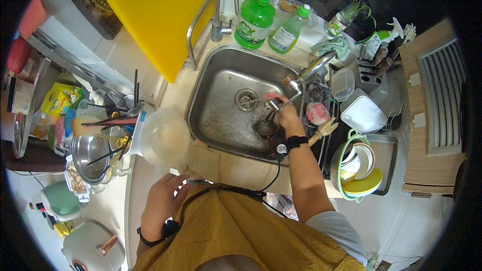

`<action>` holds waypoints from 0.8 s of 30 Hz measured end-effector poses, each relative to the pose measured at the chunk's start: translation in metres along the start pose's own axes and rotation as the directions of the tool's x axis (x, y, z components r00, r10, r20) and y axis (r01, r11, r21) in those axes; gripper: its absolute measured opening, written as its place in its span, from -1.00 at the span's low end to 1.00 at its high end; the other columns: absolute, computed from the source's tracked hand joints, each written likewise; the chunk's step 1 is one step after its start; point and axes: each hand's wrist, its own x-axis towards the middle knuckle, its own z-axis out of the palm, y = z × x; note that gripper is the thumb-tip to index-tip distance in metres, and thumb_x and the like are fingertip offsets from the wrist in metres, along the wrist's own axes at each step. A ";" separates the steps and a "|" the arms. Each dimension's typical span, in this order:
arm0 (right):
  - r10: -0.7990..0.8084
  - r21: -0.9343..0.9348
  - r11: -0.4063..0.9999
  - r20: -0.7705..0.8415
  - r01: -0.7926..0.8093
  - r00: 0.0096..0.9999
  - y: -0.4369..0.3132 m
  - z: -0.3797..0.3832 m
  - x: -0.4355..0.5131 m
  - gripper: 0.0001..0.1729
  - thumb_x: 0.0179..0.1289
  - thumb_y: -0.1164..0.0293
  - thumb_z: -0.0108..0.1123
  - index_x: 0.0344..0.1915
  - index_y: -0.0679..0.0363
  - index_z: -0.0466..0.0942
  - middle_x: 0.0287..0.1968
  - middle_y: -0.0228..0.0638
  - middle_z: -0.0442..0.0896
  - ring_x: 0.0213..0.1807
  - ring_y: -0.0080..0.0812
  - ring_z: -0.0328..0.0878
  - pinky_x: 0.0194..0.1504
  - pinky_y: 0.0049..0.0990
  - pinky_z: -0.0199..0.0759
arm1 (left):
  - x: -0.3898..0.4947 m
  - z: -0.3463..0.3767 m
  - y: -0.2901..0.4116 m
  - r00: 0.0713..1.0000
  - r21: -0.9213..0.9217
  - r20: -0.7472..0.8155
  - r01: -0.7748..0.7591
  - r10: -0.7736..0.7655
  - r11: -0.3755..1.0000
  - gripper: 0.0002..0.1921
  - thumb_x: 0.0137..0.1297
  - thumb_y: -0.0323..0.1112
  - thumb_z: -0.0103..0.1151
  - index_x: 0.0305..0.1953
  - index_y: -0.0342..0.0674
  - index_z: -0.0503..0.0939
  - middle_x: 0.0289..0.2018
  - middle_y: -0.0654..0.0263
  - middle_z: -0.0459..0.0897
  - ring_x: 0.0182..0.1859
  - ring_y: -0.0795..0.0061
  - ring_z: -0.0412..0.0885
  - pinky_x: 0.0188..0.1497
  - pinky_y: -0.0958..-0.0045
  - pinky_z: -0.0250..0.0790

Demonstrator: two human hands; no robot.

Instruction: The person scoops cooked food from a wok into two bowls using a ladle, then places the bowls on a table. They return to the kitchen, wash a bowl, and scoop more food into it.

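Inside the stainless steel sink (226, 128), my right hand (288, 114) is under the chrome faucet (314, 67), which partly covers it. Its fingers are blurred, and whether they grip anything is hidden. A dark round shape (265, 128), perhaps a small ladle or a shadow, shows beside that hand. The drain (247, 99) lies to the hand's left. My left hand (163, 195) hangs in front of the counter edge, holding nothing, fingers loosely apart. Near it are a beige cloth (199, 162) on the counter edge and a translucent bowl (165, 137).
Green soap bottles (256, 19) stand behind the sink. A pink-and-white scrubber (317, 113) rests on the rack at right. A green basin (352, 135) of dishes sits on a tray. Chopsticks, a steel pot (90, 154) and a rice cooker (92, 246) crowd the left.
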 end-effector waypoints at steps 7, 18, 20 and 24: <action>-0.411 0.247 0.851 -0.233 0.463 0.881 -0.066 -0.026 -0.005 -0.60 0.21 0.73 -0.04 0.06 0.29 0.40 -0.03 -0.29 0.45 -0.04 -0.26 0.48 -0.15 -0.40 0.41 | -0.004 0.003 -0.003 1.000 0.017 -0.027 -0.013 0.013 1.000 -0.77 0.18 -0.40 0.17 -0.11 -0.25 0.58 -0.43 0.15 0.56 -0.48 0.29 0.54 -0.42 0.38 0.40; -0.382 0.169 0.892 -0.213 0.419 0.899 -0.099 -0.057 -0.014 -0.51 0.37 0.60 -0.16 0.29 0.18 0.17 0.32 -0.31 0.20 0.23 -0.11 0.37 0.04 -0.28 0.31 | -0.014 0.003 0.005 0.999 0.052 -0.007 0.045 -0.045 0.998 -0.75 0.18 -0.36 0.18 -0.10 -0.23 0.57 -0.39 0.15 0.57 -0.45 0.24 0.55 -0.38 0.32 0.39; -0.388 -0.012 0.919 -0.210 0.395 0.897 -0.103 -0.061 -0.014 -0.56 0.39 0.59 -0.18 0.25 0.23 0.21 0.30 -0.30 0.25 0.20 -0.12 0.41 -0.01 -0.30 0.35 | -0.016 0.005 0.007 0.999 0.051 -0.012 0.041 -0.040 0.998 -0.75 0.18 -0.35 0.18 -0.10 -0.22 0.57 -0.39 0.15 0.57 -0.45 0.24 0.55 -0.37 0.31 0.39; -0.381 -0.065 0.924 -0.170 0.376 0.909 -0.111 -0.062 -0.014 -0.52 0.35 0.62 -0.15 0.27 0.25 0.19 0.32 -0.29 0.23 0.18 -0.12 0.43 -0.06 -0.32 0.42 | -0.023 0.009 0.012 0.998 0.055 -0.004 0.065 -0.065 0.996 -0.77 0.21 -0.28 0.14 -0.11 -0.17 0.56 -0.39 0.14 0.58 -0.38 0.11 0.55 -0.34 0.22 0.38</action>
